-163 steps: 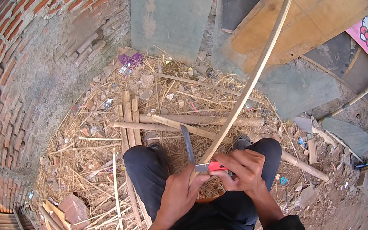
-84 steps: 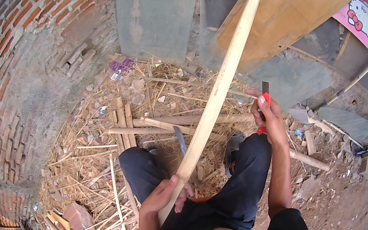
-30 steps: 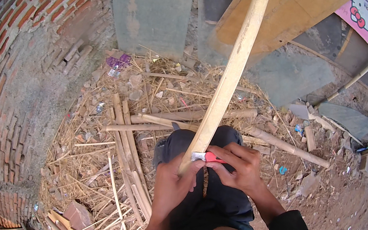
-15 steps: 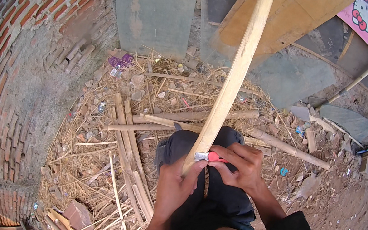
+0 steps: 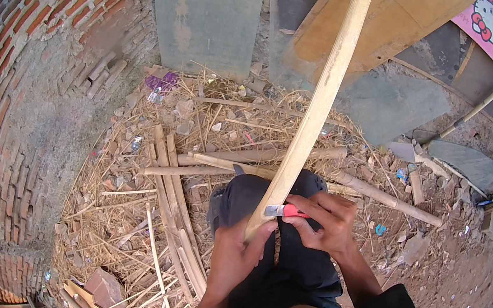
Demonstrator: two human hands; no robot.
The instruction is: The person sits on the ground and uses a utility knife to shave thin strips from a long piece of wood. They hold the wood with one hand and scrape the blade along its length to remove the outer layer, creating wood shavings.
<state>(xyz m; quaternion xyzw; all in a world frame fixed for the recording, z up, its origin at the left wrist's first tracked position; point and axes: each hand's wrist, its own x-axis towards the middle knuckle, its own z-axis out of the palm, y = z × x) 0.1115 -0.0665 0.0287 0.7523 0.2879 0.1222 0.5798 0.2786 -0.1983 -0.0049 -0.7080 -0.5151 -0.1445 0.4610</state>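
Note:
A long pale bamboo strip [image 5: 312,119] slants up and away from my lap past the top edge of the view. My left hand [image 5: 237,252] is closed around its near end, the thumb lying along the side. In my right hand [image 5: 329,222] is a small knife [image 5: 294,211] with a red handle, held in a pinch. Its short silvery blade rests against the strip just above my left thumb. The fingers of my right hand partly cover the handle. Both hands are over my dark-trousered knees [image 5: 246,196].
Several split bamboo pieces [image 5: 175,194] lie left of my legs among straw and rubble. A round bamboo pole [image 5: 390,201] lies to the right. Ahead lean grey boards [image 5: 207,15] and a brown panel [image 5: 402,24]. A brick wall [image 5: 12,123] stands at left.
The bamboo strip has shifted slightly to the right. My right hand and the knife have moved a little right too, with the blade still at the strip.

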